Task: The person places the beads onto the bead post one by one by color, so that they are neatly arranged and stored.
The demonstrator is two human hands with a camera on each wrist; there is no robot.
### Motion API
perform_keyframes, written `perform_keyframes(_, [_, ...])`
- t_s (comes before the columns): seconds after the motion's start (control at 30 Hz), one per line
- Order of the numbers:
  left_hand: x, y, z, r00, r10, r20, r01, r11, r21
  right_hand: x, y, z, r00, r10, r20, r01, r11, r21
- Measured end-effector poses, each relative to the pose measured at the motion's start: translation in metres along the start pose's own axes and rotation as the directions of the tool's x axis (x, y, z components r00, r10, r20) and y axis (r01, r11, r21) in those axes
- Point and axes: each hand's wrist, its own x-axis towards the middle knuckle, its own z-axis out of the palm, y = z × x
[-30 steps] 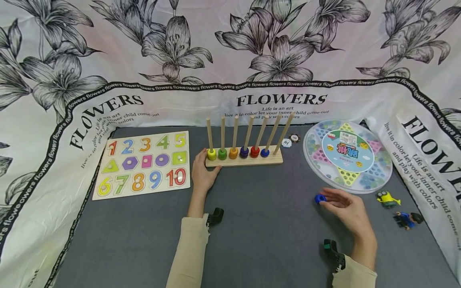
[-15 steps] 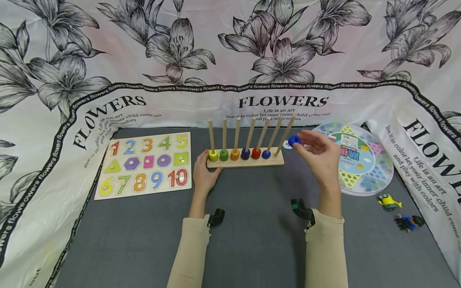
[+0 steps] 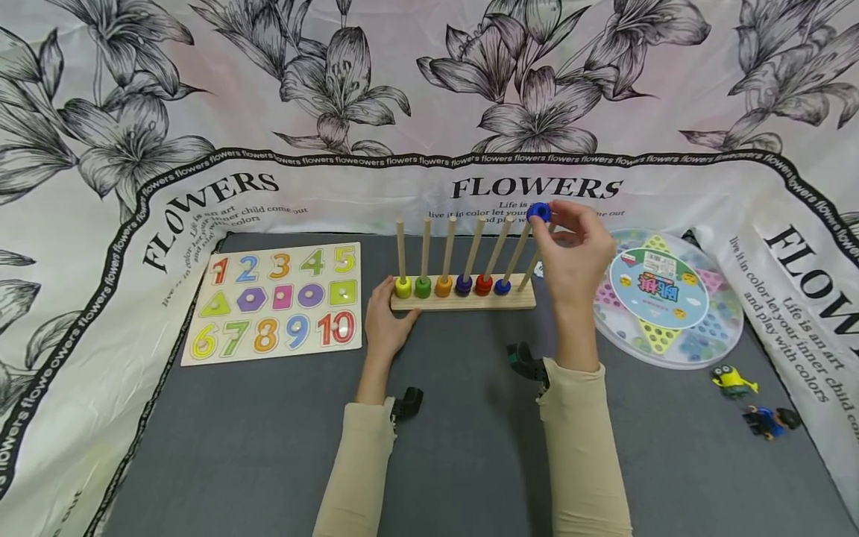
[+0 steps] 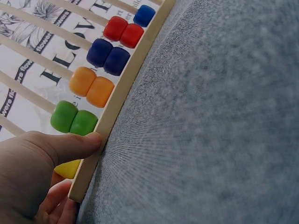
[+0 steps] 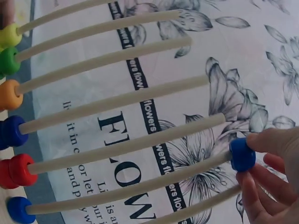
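A wooden bead stand (image 3: 463,303) with upright pegs in a row stands at the table's back. Its beads, left to right, are yellow, green, orange, dark blue, red and blue; the rightmost peg bears none. My left hand (image 3: 385,328) grips the base's left end, thumb (image 4: 86,143) along the front edge beside the green beads (image 4: 84,122). Between thumb and fingertips, my right hand (image 3: 573,253) pinches a blue bead (image 5: 243,154). In the right wrist view this bead meets the tip of the peg that carries one blue bead (image 5: 20,209) at its foot.
Left of the stand lies a number and shape puzzle board (image 3: 271,304). To the right are a round marble game box (image 3: 671,347), a yellow toy figure (image 3: 734,381) and a blue toy figure (image 3: 770,422). A floral cloth (image 3: 376,186) hangs behind.
My right hand has carried the blue bead from low on the right, up and leftward to the peg tip. The left hand has stayed at the stand's left end.
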Motion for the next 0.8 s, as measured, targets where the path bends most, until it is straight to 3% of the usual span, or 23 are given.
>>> perform_keyframes(0.23, [0.001, 0.000, 0.001, 1.000, 0.013, -0.008, -0.013, 1.000, 0.003, -0.004, 0.004, 0.014, 0.997, -0.074, 0.000, 0.072, 0.977, -0.200])
perform_keyframes(0.43, [0.000, 0.000, 0.002, 1.000, -0.002, 0.003, 0.002, 1.000, 0.010, -0.016, 0.019, 0.020, 0.994, -0.106, -0.016, 0.099, 0.966, -0.239])
perform_keyframes(0.8, [0.001, -0.001, 0.001, 1.000, -0.011, 0.004, 0.011, 1.000, 0.022, -0.057, 0.063, 0.027, 0.999, 0.049, -0.011, -0.050, 0.976, -0.214])
